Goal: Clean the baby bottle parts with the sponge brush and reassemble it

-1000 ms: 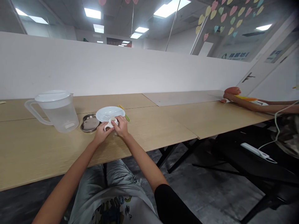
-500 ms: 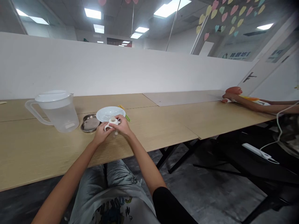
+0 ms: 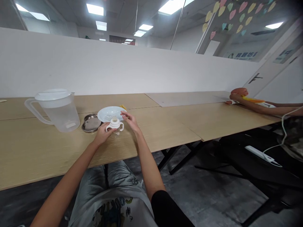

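Note:
A baby bottle (image 3: pixel 115 123) with a clear teat, a white collar and two white handles stands upright near the table's front edge. My left hand (image 3: pixel 103 133) grips it by the handle on the left side. Just right of the bottle, my right hand (image 3: pixel 130 120) is raised with its fingers apart and holds nothing. Behind the bottle lies a white plate (image 3: pixel 104 113), with something thin and clear on it. A yellow-and-green brush (image 3: pixel 123 107) shows partly past the plate's right side, the rest hidden by my right hand.
A kidney-shaped metal dish (image 3: pixel 91 123) sits left of the plate. Farther left stands a large lidded plastic pitcher (image 3: pixel 62 110). At the table's far right, another person's arms (image 3: pixel 258 108) reach around a baby doll (image 3: pixel 240 91). A white wall (image 3: pixel 142 69) runs behind the table.
My right hand has let go of the bottle and moved off to the right, its fingers spreading. The bottle's right handle has come into view. My left hand keeps its hold.

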Tool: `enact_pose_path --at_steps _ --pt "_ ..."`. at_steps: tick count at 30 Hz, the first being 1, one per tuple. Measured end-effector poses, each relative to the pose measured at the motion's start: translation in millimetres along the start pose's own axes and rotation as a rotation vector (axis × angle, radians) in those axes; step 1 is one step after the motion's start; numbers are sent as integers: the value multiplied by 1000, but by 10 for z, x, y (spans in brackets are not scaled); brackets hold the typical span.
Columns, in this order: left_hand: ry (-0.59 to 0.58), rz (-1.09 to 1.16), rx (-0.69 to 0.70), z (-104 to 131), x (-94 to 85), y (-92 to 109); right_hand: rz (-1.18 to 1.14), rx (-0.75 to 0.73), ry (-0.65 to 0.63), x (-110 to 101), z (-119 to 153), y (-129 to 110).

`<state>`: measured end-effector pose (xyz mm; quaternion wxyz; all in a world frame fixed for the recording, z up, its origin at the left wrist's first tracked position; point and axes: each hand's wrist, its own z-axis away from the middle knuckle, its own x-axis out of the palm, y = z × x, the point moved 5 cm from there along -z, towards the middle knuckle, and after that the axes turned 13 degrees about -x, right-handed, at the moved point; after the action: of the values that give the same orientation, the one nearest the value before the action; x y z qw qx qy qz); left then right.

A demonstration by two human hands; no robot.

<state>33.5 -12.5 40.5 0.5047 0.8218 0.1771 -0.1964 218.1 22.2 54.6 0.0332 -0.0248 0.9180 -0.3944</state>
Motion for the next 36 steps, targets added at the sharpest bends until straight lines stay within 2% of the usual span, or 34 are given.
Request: enact_pose_path --at_steps 4,7,13,15,22,28,36 --pt "-4 12 7 -3 4 -20 90 -44 -150 281 35 -51" --pt "-8 24 7 2 4 -12 102 -57 -179 359 44 -104" --pt "-5 47 -3 29 6 8 -318 17 -118 314 31 -188" --pt "-9 53 5 35 10 -2 -378 33 -107 309 34 -201" --pt "-3 61 14 50 5 6 -300 -61 -133 334 29 -254" --pt "10 64 3 73 -7 17 -276 33 -128 375 50 -248" --pt "-4 30 10 73 3 -18 -255 43 -86 354 64 -271"
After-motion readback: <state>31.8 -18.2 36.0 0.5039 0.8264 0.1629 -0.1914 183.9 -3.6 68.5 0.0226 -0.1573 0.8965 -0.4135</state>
